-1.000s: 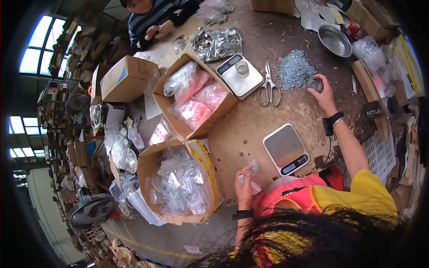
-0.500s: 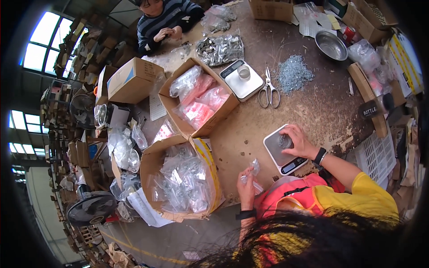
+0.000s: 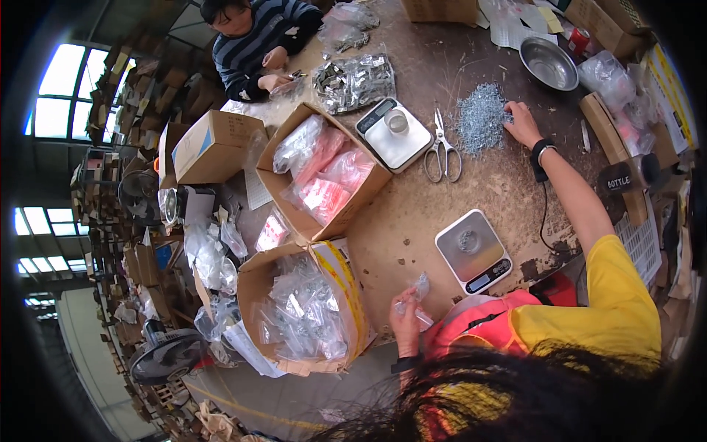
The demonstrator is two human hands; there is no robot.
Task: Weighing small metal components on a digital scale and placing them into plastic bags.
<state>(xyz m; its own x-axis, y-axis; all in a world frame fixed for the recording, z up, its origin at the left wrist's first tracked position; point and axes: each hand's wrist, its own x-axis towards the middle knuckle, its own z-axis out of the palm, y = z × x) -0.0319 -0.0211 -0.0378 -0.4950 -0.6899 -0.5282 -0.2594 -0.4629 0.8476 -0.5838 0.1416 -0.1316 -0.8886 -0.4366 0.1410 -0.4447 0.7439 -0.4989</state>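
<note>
My left hand (image 3: 405,323), low beside my apron, is closed around a small clear plastic bag (image 3: 422,286). My right hand (image 3: 523,125) reaches far across the table to the right edge of a pile of small silver metal pieces (image 3: 480,119). Its fingers curl down at the pile, and whatever is between the fingertips is hidden. Between my hands lies a white kitchen scale (image 3: 495,271) with a small clear round cup (image 3: 468,241) on its plate; what the cup holds is too small to name.
Two open cartons stand left: one with filled clear bags (image 3: 302,313), one with pink and clear bags (image 3: 324,195). Scissors (image 3: 443,156), a second scale (image 3: 401,147) with a cup, and a metal bowl (image 3: 549,64) lie beyond. A co-worker (image 3: 258,44) sits at the far left.
My right hand has let go of the cup on the near scale and moved up and right to the metal pile. My left hand still holds the bag in about the same place.
</note>
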